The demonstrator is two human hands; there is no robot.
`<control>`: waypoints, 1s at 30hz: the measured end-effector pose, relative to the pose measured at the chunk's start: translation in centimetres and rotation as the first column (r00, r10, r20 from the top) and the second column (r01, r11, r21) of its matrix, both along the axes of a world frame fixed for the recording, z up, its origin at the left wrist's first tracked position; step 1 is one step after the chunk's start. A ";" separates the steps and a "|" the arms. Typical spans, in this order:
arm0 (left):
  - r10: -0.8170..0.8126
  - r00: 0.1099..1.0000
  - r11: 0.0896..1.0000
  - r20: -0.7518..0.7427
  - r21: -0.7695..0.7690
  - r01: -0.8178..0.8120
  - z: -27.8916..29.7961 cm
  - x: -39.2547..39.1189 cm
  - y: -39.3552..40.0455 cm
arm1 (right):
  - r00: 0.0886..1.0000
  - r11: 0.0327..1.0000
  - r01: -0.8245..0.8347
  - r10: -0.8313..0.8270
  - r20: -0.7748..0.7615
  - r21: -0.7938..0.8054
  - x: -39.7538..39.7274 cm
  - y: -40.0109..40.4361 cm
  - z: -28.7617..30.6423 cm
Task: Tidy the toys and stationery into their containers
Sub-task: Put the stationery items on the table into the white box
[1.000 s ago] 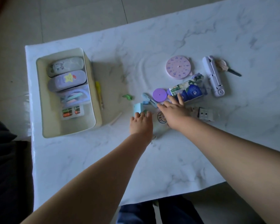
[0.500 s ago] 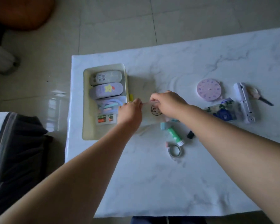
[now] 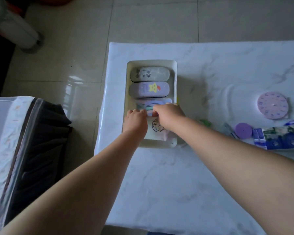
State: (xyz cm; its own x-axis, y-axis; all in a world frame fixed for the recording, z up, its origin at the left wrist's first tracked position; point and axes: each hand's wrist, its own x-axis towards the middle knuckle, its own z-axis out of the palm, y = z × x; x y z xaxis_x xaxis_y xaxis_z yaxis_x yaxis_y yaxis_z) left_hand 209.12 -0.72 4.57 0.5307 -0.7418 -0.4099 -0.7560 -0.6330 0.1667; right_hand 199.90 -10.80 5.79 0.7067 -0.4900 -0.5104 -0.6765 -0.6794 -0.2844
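Item: soft, light pouch with a doodled face (image 3: 155,128), being lowered into the cream storage bin (image 3: 175,78), left hand (image 3: 136,120) and right hand (image 3: 169,114) pinching its top edge, the best hold since it looks floppy.

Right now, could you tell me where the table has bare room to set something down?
The table is bare this side of the bin, between the forearms, and behind the clock disc. The bin is packed; the right edge is cluttered by the blue packet.
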 end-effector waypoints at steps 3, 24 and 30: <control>-0.035 0.999 0.999 -0.018 -0.002 0.035 -1.1 0.2 0.1 | 0.996 0.996 -0.044 0.038 -0.075 -0.080 0.8 -0.3 -1.2; -0.078 0.995 0.969 0.063 -0.231 0.090 1.1 -9.0 -7.7 | 0.934 0.976 0.192 -0.150 0.323 -0.101 -9.5 -4.7 0.8; -0.222 0.973 0.957 -0.056 -0.205 0.206 0.9 -18.8 -12.4 | 0.948 0.933 0.298 -0.263 0.180 -0.202 -20.0 -9.6 0.3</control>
State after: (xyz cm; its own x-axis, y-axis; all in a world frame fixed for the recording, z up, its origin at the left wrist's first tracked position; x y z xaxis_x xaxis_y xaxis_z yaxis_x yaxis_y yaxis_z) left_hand 190.35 -13.11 5.42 0.3231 -0.9046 -0.2782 -0.8501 -0.4066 0.3348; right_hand 179.94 -20.40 6.08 0.5824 -0.7684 -0.2654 -0.8108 -0.5254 -0.2579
